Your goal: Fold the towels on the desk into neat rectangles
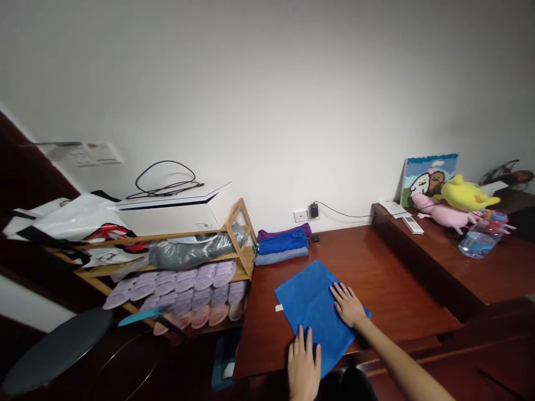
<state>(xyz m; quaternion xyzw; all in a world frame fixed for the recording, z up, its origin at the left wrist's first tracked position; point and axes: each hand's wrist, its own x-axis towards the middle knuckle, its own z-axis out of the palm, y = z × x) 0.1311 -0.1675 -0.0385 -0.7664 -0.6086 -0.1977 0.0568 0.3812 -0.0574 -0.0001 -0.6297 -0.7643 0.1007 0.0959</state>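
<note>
Plain wht wall (pixel 267 111) w/ outlet (pixel 300 215) behind reddish-brn wood desk (pixel 359 259), wooden rack (pixel 248 262) to its L.

Brn wood tbl (pixel 388 284) w/ blue cloth (pixel 311 295) spread flat, folded cloth stack (pixel 284 242) at back L.

The towel (pixel 311 303) at lower centre is matt cloth, on a bench (pixel 388 289) of smooth, glossy wood. The bottle (pixel 477 244) at right is clear, shiny plastic, the rack (pixel 249 259) at left wood, the wall (pixel 267 100) above smooth and matt.
</note>
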